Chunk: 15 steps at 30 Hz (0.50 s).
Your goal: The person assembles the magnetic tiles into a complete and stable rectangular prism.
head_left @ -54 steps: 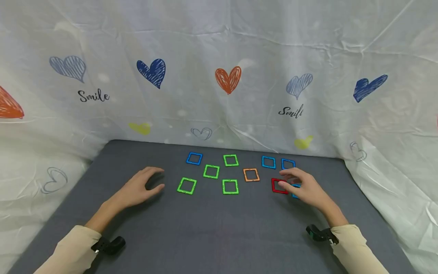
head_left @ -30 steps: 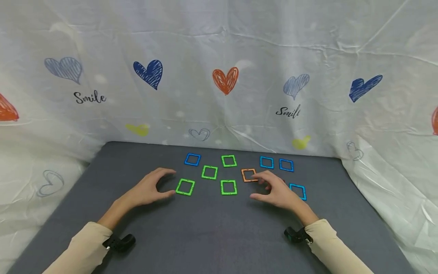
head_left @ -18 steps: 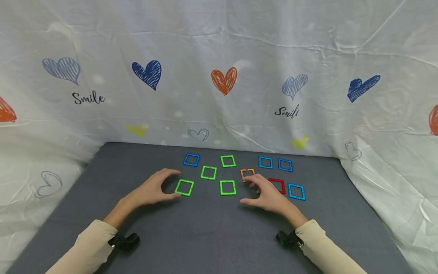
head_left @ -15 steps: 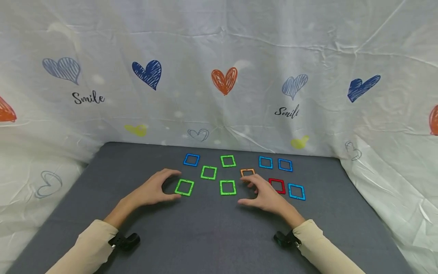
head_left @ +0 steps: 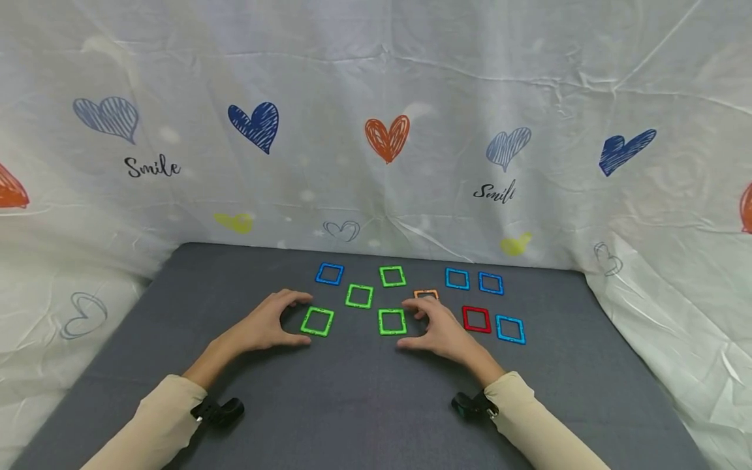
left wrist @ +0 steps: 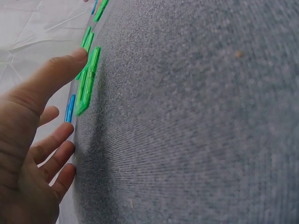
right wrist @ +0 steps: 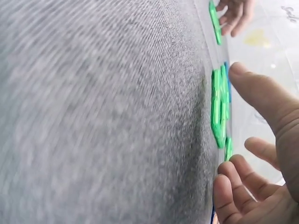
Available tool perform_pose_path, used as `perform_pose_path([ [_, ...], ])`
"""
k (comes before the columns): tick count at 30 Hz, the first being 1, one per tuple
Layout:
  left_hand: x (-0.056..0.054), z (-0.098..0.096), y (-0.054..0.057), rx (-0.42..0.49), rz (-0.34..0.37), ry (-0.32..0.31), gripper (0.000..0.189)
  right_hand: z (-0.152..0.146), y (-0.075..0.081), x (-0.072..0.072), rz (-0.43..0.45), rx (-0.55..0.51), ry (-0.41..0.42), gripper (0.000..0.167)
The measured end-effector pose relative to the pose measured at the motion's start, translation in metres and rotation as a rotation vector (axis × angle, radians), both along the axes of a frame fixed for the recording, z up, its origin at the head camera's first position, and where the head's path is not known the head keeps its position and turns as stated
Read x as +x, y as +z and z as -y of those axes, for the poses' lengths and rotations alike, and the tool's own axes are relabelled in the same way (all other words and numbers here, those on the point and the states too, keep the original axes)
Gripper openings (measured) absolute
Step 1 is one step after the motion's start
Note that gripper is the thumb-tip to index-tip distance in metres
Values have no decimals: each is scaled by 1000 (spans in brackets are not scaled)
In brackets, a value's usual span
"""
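Square frame-shaped tiles lie flat on a grey cloth. My left hand has its thumb and fingers spread around the left side of a green tile, seemingly apart from it. My right hand is similarly parted at the right edge of another green tile, its fingers partly covering an orange tile. Neither hand holds anything. In the left wrist view, the thumb of the left hand overlaps green tiles. The right wrist view has the right hand beside green tiles.
A red tile and a blue tile lie right of my right hand. Farther back are more green and blue tiles. A white curtain with printed hearts hangs behind the grey cloth.
My right hand has moved left, from over the red and blue tiles to beside the green one. My left hand has moved right to the other green tile. The tiles stay put.
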State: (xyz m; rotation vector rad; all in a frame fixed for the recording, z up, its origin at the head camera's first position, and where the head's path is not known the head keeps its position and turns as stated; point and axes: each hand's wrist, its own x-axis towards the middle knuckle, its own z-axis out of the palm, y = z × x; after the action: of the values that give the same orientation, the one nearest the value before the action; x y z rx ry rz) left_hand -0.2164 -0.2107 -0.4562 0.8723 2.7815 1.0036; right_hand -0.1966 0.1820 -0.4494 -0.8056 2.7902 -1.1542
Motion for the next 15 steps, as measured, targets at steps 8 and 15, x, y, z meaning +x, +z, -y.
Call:
perform_pose_path([
  [8,-2,0,-2,-9,-1,2,82,8,-1,-1,62,5,-47,76],
  [15,-7,-2,-5,5,-7,-1,76,14,0,-3,106,27,-87,73],
])
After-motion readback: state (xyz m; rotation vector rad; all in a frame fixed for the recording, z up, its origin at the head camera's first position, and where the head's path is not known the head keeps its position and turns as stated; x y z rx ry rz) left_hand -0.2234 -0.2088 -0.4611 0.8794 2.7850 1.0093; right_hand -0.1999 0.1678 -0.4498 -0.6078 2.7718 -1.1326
